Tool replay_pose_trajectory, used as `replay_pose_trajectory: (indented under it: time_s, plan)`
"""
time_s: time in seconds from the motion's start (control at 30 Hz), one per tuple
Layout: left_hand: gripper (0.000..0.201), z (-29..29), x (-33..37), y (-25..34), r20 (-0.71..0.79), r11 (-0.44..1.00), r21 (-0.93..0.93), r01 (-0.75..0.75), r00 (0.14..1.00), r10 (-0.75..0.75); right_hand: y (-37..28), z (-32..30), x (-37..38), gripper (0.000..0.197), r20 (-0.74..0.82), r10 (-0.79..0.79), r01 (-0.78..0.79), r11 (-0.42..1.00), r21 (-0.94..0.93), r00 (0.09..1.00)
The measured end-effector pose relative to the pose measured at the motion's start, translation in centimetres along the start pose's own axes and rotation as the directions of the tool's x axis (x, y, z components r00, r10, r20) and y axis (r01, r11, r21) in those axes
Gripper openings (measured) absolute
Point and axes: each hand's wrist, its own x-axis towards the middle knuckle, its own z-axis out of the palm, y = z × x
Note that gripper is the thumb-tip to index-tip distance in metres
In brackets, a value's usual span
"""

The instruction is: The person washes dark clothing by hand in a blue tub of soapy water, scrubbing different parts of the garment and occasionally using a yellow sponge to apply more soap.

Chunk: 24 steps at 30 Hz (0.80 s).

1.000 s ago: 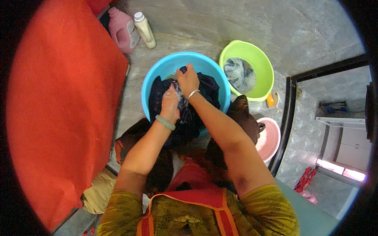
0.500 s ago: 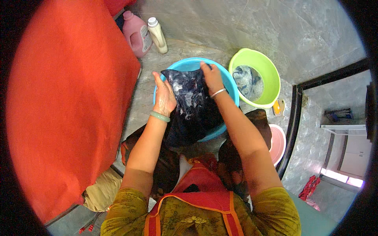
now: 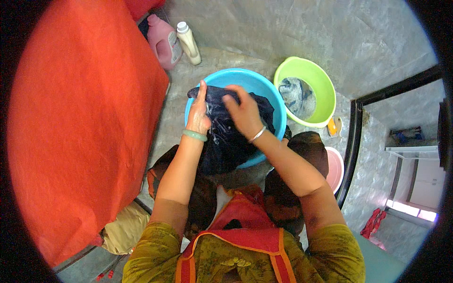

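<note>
A wet, dark navy garment (image 3: 224, 137) with soapy streaks hangs over the near side of a blue basin (image 3: 279, 106) and lies partly inside it. At the garment's left edge, my left hand (image 3: 199, 115) grips the cloth, its thumb pointing up and its fingers hidden under the fabric. A green bangle circles that wrist. My right hand (image 3: 244, 115), slightly blurred, is over the middle of the garment with its fingers apart; whether it presses on the cloth I cannot tell. A silver bangle is on that wrist.
A lime-green basin (image 3: 325, 96) with sudsy cloth stands right of the blue one, an orange-and-white brush-like item (image 3: 334, 126) beside it. A pink basin (image 3: 335, 170) sits nearer me. A pink jug (image 3: 163, 42) and white bottle (image 3: 188, 43) stand behind, beside a red cover (image 3: 89, 127).
My right hand has left the garment's far edge and come nearer, its fingers spreading. The raised cloth has dropped and bunched toward the basin. My left hand stays at the left edge.
</note>
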Motion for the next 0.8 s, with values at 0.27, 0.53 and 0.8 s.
replay_pose_trajectory:
  time_s: [0.27,0.53,0.8]
  plan:
    - [0.031,2.3,-0.9,-5.1,-0.153,0.983,0.128,-0.133,0.976,0.152,4.1,2.2,3.3,0.025,0.011,-0.058,0.056,0.877,-0.477,0.998]
    - [0.026,-6.1,4.9,-3.2,0.038,0.932,0.212,-0.295,0.955,0.294,1.1,6.0,0.3,0.019,0.034,0.006,0.004,0.953,-0.303,0.999]
    - [0.020,-5.9,4.4,-3.0,0.317,0.954,-0.250,-0.168,0.916,0.244,-1.0,5.8,-1.4,0.024,0.039,-0.016,0.024,0.977,-0.211,0.999]
